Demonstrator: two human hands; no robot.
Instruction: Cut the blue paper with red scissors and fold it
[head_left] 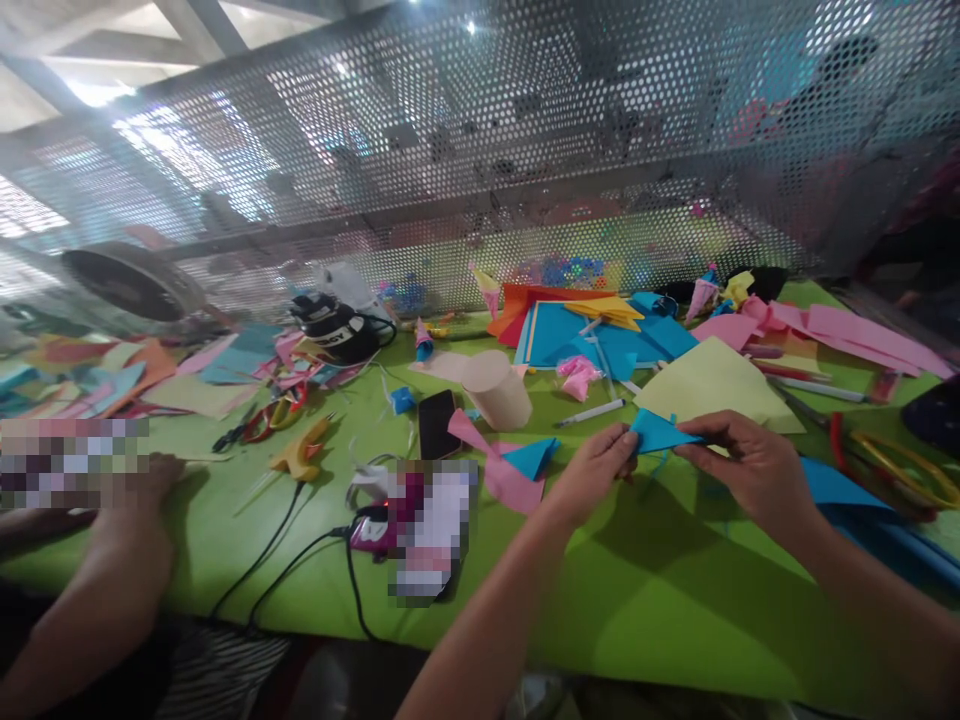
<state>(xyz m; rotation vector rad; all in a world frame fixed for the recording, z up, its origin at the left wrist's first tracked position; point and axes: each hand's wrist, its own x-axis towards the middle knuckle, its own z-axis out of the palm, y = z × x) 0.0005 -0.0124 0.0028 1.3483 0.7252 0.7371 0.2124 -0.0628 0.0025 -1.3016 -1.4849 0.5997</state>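
Note:
My left hand (592,468) and my right hand (750,468) together pinch a small folded blue paper triangle (660,432) just above the green table (660,590). The left fingers grip its left corner, and the right fingers hold its right tip. A second folded blue triangle (531,457) lies on a pink paper piece (504,478) to the left of my left hand. A pale yellow sheet (712,385) lies just behind the held triangle.
Another person's arm (112,570) rests at the table's left front. A black phone (438,423), a beige paper roll (499,390), a glue gun (301,455) with black cords, scissors (259,425), pens and several coloured sheets (592,335) cover the table. A perforated metal screen (480,150) stands behind.

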